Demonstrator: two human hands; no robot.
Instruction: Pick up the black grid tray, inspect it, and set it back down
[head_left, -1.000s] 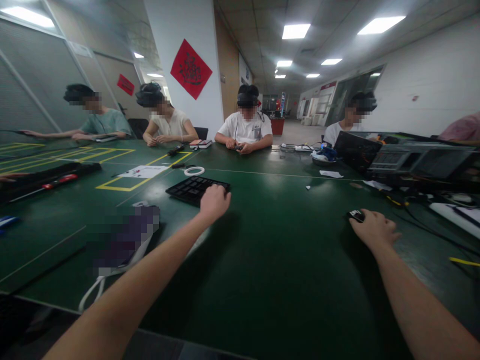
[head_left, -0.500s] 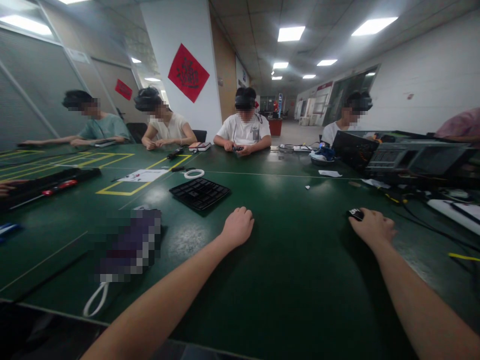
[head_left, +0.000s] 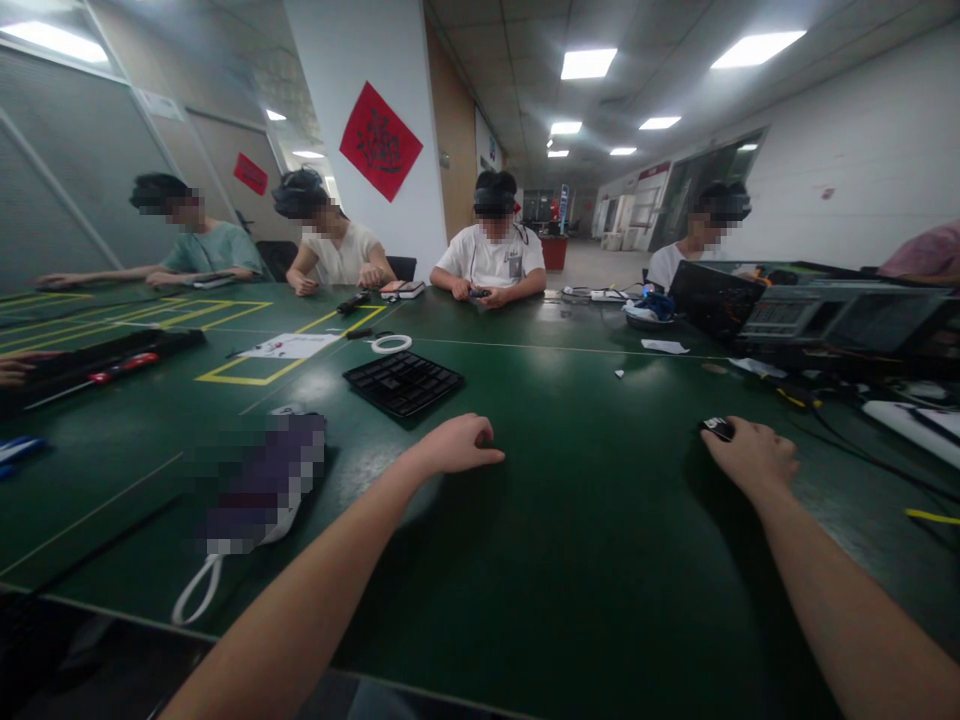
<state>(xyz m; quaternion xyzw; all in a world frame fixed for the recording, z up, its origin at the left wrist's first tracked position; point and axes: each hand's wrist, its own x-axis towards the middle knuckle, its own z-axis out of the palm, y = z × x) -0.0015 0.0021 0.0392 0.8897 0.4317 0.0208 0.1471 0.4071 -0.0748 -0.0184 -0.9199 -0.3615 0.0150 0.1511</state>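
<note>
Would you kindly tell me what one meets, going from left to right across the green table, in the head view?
red-handled screwdriver → white paper sheet → black keypad → black computer mouse under the right hand → electronic instrument

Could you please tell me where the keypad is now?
In the head view, the keypad lies on the green table, just beyond the left hand, near the white cable loop.

A keypad (head_left: 403, 384) lies on the table (head_left: 600, 560), just beyond the left hand (head_left: 457, 446).
</note>
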